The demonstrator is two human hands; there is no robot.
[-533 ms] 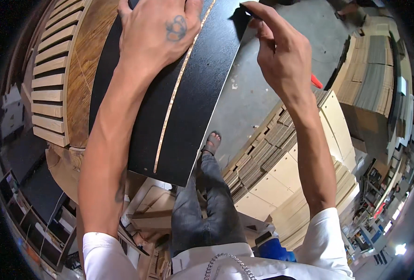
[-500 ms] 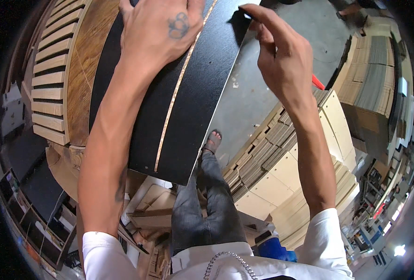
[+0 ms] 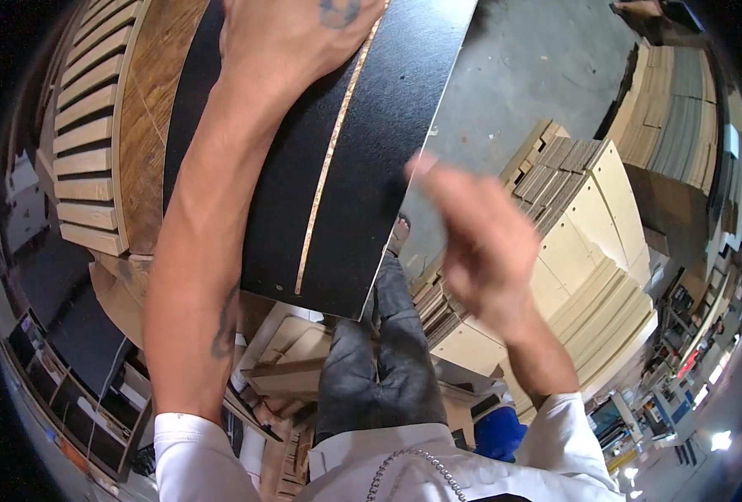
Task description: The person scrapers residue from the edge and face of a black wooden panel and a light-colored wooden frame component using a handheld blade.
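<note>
A long black panel (image 3: 371, 180) with a narrow light groove (image 3: 325, 171) along its length lies in front of me, its near end jutting toward my legs. My left hand (image 3: 291, 42) rests on top of it at the upper edge of the view, where its fingers are cut off. Beside the panel's right edge is my right hand (image 3: 484, 243), smeared by motion. Its fingertips come close to that pale edge; whether they touch it or hold anything is unclear.
Left of the panel are a brown wood-grain board (image 3: 158, 109) and a stack of pale slats (image 3: 86, 163). Stacked pale boards (image 3: 601, 209) stand on the floor at right, with another board stack (image 3: 672, 117) farther off. Something blue (image 3: 499, 433) sits near my right hip.
My right hand has come down and nearer along the panel's right edge; a dark piece seen at its fingertips earlier no longer shows. My left hand has shifted slightly upward in view.
</note>
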